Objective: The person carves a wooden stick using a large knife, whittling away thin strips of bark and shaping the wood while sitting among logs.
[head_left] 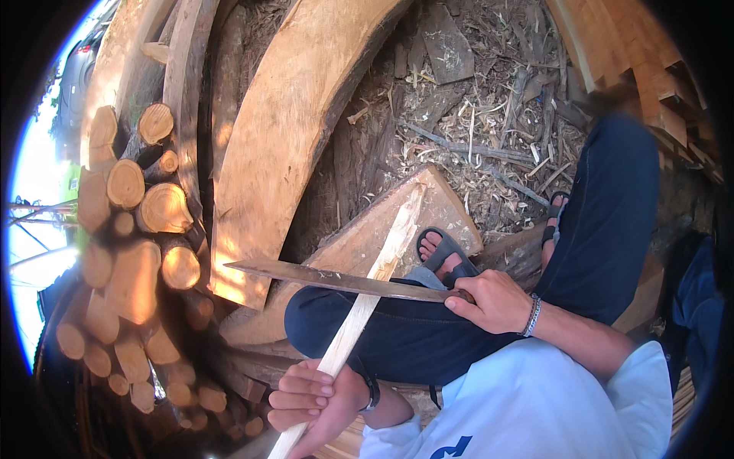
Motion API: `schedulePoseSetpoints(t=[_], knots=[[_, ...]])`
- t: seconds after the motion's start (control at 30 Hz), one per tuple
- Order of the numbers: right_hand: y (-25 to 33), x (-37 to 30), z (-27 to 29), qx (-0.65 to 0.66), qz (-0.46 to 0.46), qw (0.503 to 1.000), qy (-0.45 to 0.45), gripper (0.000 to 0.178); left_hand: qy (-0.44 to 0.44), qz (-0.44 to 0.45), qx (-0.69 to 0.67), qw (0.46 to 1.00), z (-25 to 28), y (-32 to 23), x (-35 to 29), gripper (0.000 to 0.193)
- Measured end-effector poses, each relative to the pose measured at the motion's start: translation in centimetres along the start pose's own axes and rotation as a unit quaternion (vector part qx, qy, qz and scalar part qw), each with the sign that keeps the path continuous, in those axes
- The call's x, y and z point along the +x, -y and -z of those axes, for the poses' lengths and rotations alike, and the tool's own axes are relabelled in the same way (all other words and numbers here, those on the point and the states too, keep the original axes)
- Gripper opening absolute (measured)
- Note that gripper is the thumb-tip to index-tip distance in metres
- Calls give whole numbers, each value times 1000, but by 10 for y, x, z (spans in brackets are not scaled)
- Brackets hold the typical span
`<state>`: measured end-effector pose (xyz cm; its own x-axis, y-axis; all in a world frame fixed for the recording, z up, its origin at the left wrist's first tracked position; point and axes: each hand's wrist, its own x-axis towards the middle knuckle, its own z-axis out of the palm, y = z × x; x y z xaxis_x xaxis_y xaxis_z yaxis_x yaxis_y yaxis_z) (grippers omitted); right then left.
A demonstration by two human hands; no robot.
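We are counting two hands at work, both bare. The left hand [327,405] is closing firmly around the lower part of one pale wooden strip [351,325], its fingers wrapping over the wood. The right hand [495,302] is gripping one long-bladed knife [344,281] by its near end, the thumb lying toward the blade. We are finding the strip in the middle of the view, slanting up and away from the left hand, its far end showing over one wedge-shaped slab [451,210]. The blade is crossing over the strip, its tip pointing left; we are unable to tell whether the edge is biting in.

We are noting one item on each wrist: a silver bracelet [533,315] on the right, a dark band [371,389] on the left. Two sandalled feet are showing, one [447,256] standing beside the strip, the other [556,219] farther right. One broad curved plank [283,130] is lying beyond the slab. To the left, we are counting at least fifteen cut log ends [166,208] in a stack, blur hiding the exact number. Wood shavings [512,126] are littering the ground, and sawn timbers [650,84] are occupying the upper right.
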<state>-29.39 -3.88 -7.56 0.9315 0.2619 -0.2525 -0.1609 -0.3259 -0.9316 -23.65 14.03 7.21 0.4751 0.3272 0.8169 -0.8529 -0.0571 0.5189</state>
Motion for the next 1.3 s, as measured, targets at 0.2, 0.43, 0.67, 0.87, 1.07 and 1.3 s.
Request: schedulePoseSetpoints(t=[0.2,0.43,0.67,0.87,1.07,1.3], knots=[[6,0,8,-9,2,1000,9,57,-22,0,2,1000,-3,0,2,61],[-5,4,7,8,-25,1000,-4,57,-16,-12,48,999,-2,-2,-2,61],[-15,3,-3,-10,-3,999,-41,50,-4,-1,20,1000,-4,-2,1,61],[7,-2,6,-3,7,1000,-1,57,-29,-11,22,999,-9,1,0,61],[10,-2,10,-23,-10,1000,4,61,-13,-8,46,999,-5,0,2,61],[-3,2,6,8,-69,998,7,59,-14,-7,14,1000,-3,0,1,61]])
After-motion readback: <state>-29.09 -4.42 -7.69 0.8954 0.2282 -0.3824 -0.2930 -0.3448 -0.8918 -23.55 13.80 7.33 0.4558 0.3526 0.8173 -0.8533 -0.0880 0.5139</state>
